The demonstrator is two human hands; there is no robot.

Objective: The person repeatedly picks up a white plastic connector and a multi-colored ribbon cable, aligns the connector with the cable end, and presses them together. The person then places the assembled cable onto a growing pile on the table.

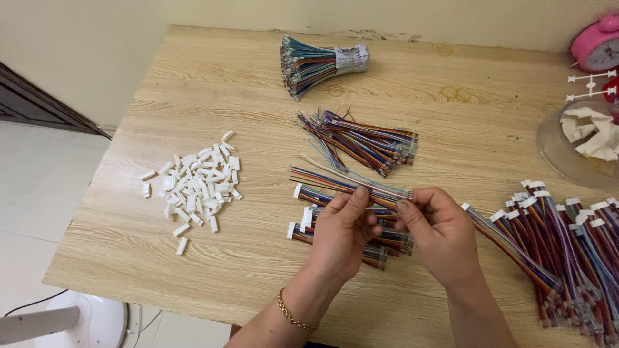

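Observation:
My left hand (343, 231) and my right hand (437, 233) are held together over the wooden table (219, 103), fingertips pinching one short multicoloured ribbon wire (351, 183) that lies across between them. Under the hands lie a few more such wires with white plug ends (303, 222). A loose heap of the same wires (364, 138) sits just beyond. A pile of small white plastic connector housings (196, 183) lies to the left.
A taped bundle of wires (316, 61) lies at the far side. A large stack of wires with white plugs (567, 245) fills the right. A clear bowl with white scraps (583, 145) and a pink clock (596, 45) stand at far right. A white fan base (84, 322) sits on the floor.

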